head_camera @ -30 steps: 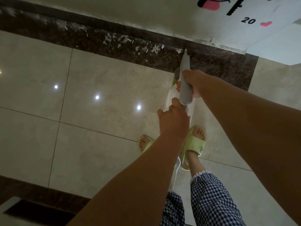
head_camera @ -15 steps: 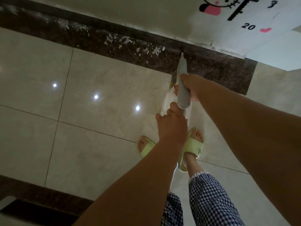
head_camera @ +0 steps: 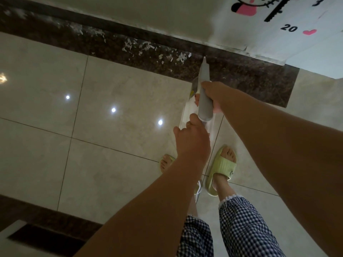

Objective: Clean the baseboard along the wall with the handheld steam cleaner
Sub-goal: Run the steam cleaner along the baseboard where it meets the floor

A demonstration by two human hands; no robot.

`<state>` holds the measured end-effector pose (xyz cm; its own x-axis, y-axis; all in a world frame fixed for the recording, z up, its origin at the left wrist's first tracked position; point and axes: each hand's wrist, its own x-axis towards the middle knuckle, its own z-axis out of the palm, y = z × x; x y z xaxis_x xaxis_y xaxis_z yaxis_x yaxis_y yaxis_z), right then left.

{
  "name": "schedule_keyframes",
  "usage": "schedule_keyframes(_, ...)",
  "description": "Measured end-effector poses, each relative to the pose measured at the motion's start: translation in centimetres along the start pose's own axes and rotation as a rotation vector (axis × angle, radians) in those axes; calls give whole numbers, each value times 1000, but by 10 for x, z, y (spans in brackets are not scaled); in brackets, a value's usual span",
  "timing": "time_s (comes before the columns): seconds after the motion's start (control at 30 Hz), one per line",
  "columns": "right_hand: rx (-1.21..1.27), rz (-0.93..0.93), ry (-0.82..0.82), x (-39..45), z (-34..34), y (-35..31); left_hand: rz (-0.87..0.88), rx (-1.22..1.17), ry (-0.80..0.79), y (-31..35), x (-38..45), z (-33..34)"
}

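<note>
The steamer [head_camera: 204, 95] is in both our hands, pointing away from us: our right hand [head_camera: 213, 95] wraps the grey barrel near its middle, and our left hand [head_camera: 191, 138] curls round the rear end just behind it. The nozzle tip [head_camera: 204, 59], ahead of the right hand, sits at the dark baseboard [head_camera: 250, 78], near where it meets the wall [head_camera: 148, 13]. White flakes [head_camera: 148, 49] lie scattered on the dark strip to the left of the tip.

What could go wrong, as we judge it: steam may blow the loose flakes about instead of lifting them, wet tile may turn slick under our slippers [head_camera: 222, 167], and the white cord [head_camera: 198, 188] trailing by our feet could snag a step. Heat could also loosen the paper chart [head_camera: 278, 21] stuck just above.

Hard to make out: whether the tip touches the stone or hovers, whether steam is coming out at all, and any trigger, hidden under our fingers. The white body below the barrel is mostly covered by our hands.
</note>
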<state>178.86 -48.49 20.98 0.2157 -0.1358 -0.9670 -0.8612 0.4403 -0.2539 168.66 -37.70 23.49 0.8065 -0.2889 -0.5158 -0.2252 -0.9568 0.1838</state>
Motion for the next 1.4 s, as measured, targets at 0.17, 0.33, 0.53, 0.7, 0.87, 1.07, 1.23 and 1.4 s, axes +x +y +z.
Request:
schedule_keyframes(0.17, -24, 3, 7, -3, -1, -8, -14, -24, -15, 4, 7, -3)
schedule_keyframes(0.33, -43, 7, -8, -8, -9, -12, -2, -28, -5, 12, 5, -9)
schedule_keyframes(0.53, -136, 50, -4, -15, 2, -15, -58, -46, -13, 13, -2, -11)
schedule_keyframes(0.7, -119, 52, 3, -10, 18, -15, -56, -55, -7, -2, 6, -11)
schedule_keyframes(0.87, -85, 17, 32, -8, 33, -22, 9, -74, 24, -23, 18, -19)
schedule_keyframes(1.07, -33, 22, 65, -12, 68, -13, 30, -57, -36, -63, 21, -27)
schedule_keyframes(1.23, 23, 19, 78, -12, 88, -8, 63, 1, -76, -85, 20, -34)
schedule_keyframes(1.4, 24, 42, 85, -14, 103, -2, 70, -33, -89, -104, 15, -38)
